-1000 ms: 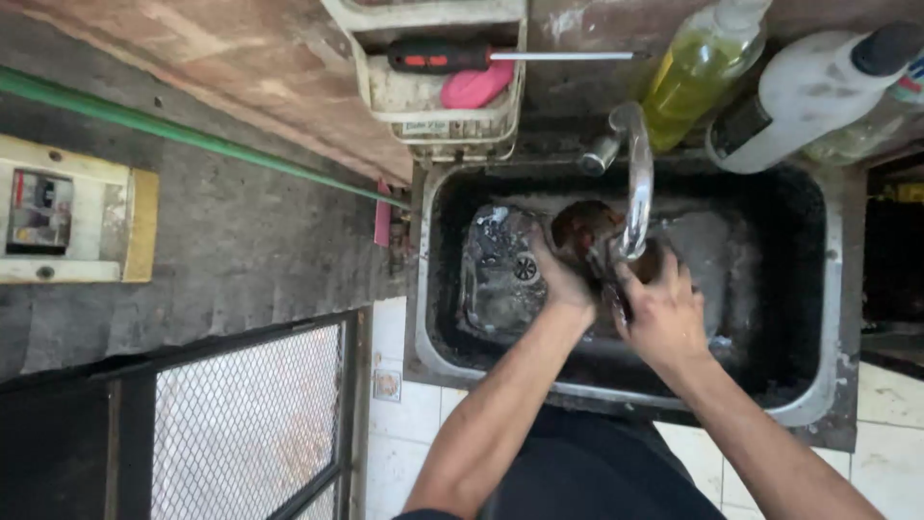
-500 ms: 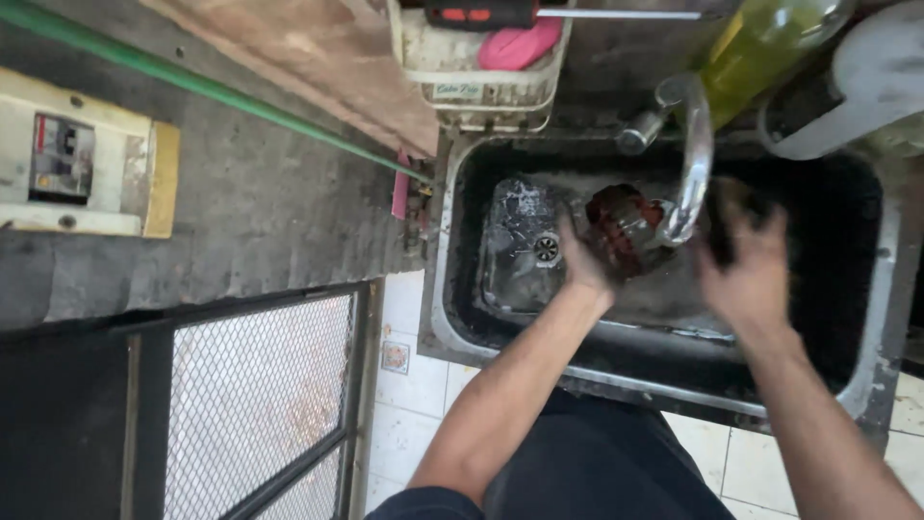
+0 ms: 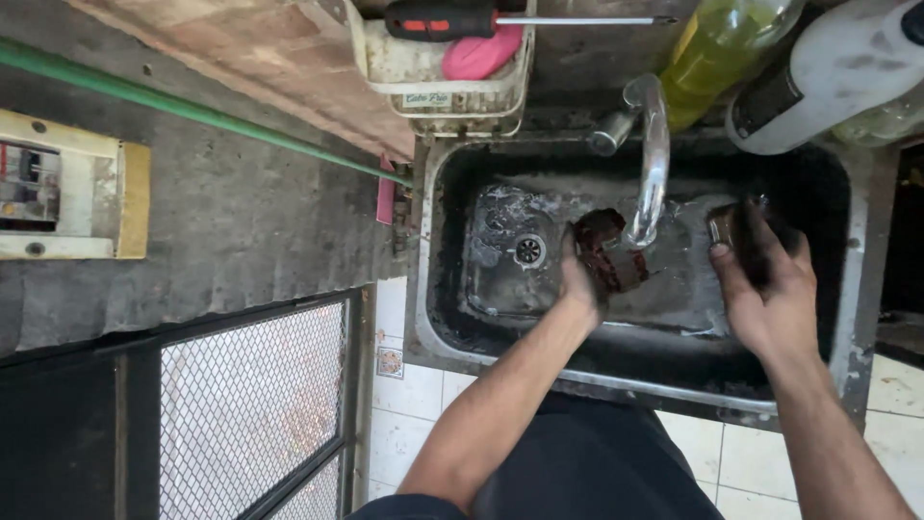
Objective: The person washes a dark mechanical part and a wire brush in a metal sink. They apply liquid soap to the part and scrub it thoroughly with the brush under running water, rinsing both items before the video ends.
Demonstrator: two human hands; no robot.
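Dark reddish part (image 3: 606, 252) sitting in sink (image 3: 452, 193) under faucet (image 3: 653, 164), left hand (image 3: 582, 284) grasping it from below; right hand (image 3: 765, 284), well apart rightward, clenching small dark piece (image 3: 736, 226).

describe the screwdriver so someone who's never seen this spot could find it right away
Start at the dark metal sink and look past the curved tap to the dirty white basket behind it. The screwdriver lies across the basket's top, above a pink soap-like lump. Its black-and-red handle and long thin metal shaft set it apart.
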